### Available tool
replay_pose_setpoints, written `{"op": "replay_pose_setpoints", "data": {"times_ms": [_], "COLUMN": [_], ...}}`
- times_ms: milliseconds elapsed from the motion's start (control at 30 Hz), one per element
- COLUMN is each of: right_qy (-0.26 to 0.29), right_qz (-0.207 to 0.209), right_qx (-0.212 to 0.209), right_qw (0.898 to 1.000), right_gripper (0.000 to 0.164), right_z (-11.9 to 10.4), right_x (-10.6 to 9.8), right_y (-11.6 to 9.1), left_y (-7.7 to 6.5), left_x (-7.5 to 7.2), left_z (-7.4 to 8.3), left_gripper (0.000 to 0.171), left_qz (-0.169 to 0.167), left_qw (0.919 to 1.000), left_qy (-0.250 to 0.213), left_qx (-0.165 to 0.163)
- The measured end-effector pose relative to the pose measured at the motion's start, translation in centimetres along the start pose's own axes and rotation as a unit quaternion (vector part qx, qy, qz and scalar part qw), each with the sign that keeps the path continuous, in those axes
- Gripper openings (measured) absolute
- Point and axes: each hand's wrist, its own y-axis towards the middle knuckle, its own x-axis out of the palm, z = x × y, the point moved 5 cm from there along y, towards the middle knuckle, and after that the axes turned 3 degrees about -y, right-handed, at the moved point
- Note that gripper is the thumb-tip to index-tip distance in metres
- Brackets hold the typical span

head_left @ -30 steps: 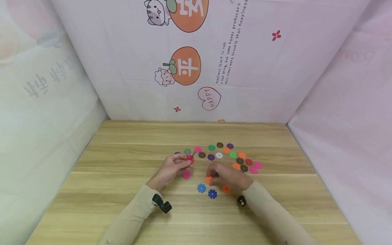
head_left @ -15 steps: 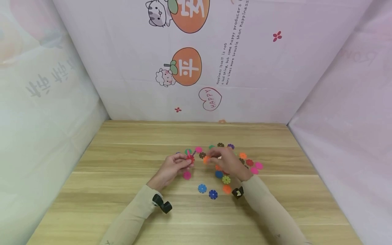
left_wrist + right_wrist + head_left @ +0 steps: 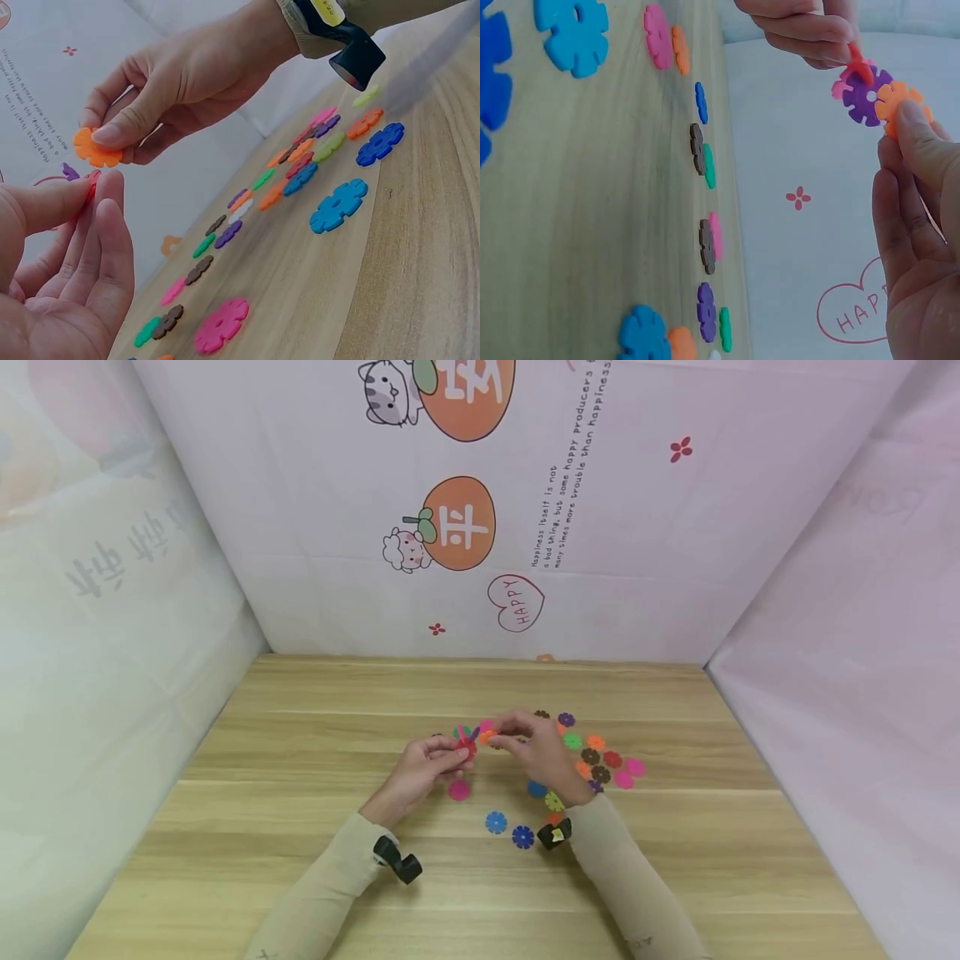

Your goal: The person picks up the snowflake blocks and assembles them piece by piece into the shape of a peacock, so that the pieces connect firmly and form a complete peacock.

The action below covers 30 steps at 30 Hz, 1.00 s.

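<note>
Between its thumb and fingers, my left hand (image 3: 427, 772) pinches a red notched plastic disc (image 3: 468, 750). A purple disc (image 3: 865, 97) and a pink disc (image 3: 838, 88) are joined to the red one and stick out from it. My right hand (image 3: 536, 752) pinches an orange disc (image 3: 96, 148) by its edge, thumb on one face. In the right wrist view the orange disc overlaps the purple one; whether they are slotted together I cannot tell. Both hands are raised over the table.
Many loose flower-shaped discs lie on the wooden table (image 3: 300, 827), mostly to the right. Nearer me are a light blue disc (image 3: 496, 822) and a dark blue disc (image 3: 522, 837). A pink disc (image 3: 459, 790) lies by the left hand. Printed cloth walls (image 3: 600, 610) enclose the table.
My right hand has lifted the orange disc from the near part of the table and carried it away from me and leftward to the joined discs. The left hand has stayed put.
</note>
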Motion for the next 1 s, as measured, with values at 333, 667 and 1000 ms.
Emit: {"op": "replay_pose_setpoints", "data": {"times_ms": [333, 667, 1000], "right_qy": [-0.037, -0.032, -0.09], "right_qz": [0.006, 0.0, -0.117], "right_qx": [-0.035, -0.068, -0.024], "right_qw": [0.999, 0.997, 0.989], "right_gripper": [0.009, 0.011, 0.029], "right_z": [-0.3, -0.8, -1.4], "right_x": [0.7, 1.2, 0.0], "right_y": [-0.1, 0.1, 0.5], "left_y": [-0.1, -0.5, -0.1], "left_x": [0.4, 1.0, 0.5], "left_z": [0.0, 0.2, -0.4], "left_gripper": [0.02, 0.016, 0.027], "left_qz": [-0.01, -0.007, -0.035], "left_qw": [0.9998, 0.9998, 0.9989], "left_qy": [-0.015, -0.018, 0.022], "left_qx": [-0.004, -0.01, -0.022]}}
